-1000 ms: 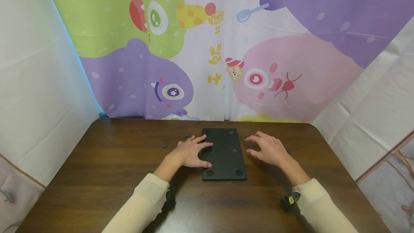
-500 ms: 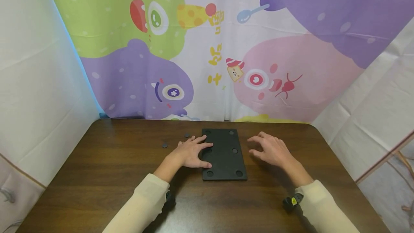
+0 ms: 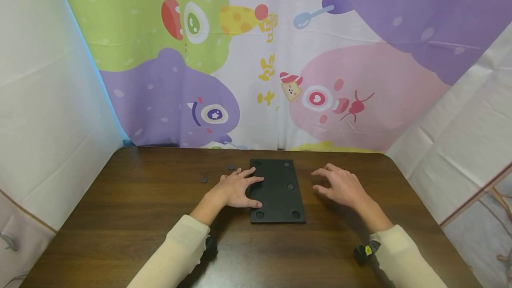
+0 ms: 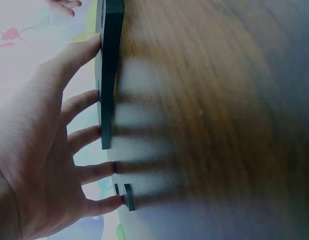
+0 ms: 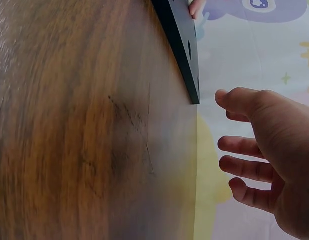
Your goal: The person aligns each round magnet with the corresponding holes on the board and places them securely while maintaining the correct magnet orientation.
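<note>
A flat black rectangular plate (image 3: 278,194) lies on the brown wooden table, with round recesses along its long sides. My left hand (image 3: 237,189) is spread over its left edge, thumb and some fingertips resting on it. In the left wrist view the ring and little fingers reach past the plate's end, down by the table. Two small dark discs lie left of the plate: one disc (image 3: 231,167) close behind the left hand, another disc (image 3: 204,180) farther left. To the right of the plate my right hand (image 3: 340,186) hovers, fingers loosely bent, nothing visible in them.
The wooden table (image 3: 120,217) has rounded far corners. A cartoon-printed curtain (image 3: 260,123) hangs behind its back edge, with white sheets (image 3: 448,123) at both sides. Each wrist carries a small dark camera; one camera (image 3: 364,252) is on the right wrist.
My right hand has drifted to the right, away from the plate. A small dark disc seen beside it a second ago is now out of sight. The left hand and the plate stay put.
</note>
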The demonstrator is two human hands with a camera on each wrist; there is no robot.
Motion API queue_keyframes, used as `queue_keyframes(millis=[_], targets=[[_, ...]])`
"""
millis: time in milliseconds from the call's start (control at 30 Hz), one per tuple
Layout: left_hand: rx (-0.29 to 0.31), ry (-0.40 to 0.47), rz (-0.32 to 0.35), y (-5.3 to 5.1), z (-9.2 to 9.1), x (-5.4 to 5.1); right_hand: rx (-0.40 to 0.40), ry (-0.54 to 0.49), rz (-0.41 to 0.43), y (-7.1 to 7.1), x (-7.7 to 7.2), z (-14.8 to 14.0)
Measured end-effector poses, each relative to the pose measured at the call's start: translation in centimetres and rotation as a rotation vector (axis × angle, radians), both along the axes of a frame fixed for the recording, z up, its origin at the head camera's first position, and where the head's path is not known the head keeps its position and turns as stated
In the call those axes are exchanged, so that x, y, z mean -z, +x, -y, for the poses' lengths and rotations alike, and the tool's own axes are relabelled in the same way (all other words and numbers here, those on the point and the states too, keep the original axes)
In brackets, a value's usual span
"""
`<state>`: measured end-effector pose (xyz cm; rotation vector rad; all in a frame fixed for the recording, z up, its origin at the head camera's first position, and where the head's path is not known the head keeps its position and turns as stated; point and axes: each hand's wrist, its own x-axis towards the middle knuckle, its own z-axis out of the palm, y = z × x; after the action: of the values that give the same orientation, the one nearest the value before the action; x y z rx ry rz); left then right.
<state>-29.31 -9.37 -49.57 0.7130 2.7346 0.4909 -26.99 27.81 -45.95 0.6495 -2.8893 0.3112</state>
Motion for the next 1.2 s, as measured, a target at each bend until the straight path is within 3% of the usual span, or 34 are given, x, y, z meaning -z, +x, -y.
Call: queue_keyframes(millis=[100, 200, 300, 567, 800, 1200], targets=[[0.006, 0.004, -0.014, -0.5, 0.1, 0.9, 0.002, -0.003, 0.003, 0.1, 0.0, -0.2], [0.014, -0.006, -0.024, -0.6, 0.1, 0.9, 0.006, -0.009, 0.009, 0.2, 0.0, -0.2], [0.008, -0.007, -0.016, -0.2, 0.0, 0.4, 0.008, -0.012, 0.016, 0.4, -0.1, -0.4], [-0.004, -0.021, -0.013, 1.6, -0.4, -2.1, 0.015, -0.001, 0.020, 0.7, 0.1, -0.9], [-0.001, -0.036, -0.019, 1.9, -0.5, -2.5, 0.017, 0.010, 0.019, 1.0, 0.5, -1.7], [-0.012, -0.045, -0.011, 1.6, -0.5, -2.0, 0.040, 0.028, 0.010, 1.2, 0.8, -3.0]])
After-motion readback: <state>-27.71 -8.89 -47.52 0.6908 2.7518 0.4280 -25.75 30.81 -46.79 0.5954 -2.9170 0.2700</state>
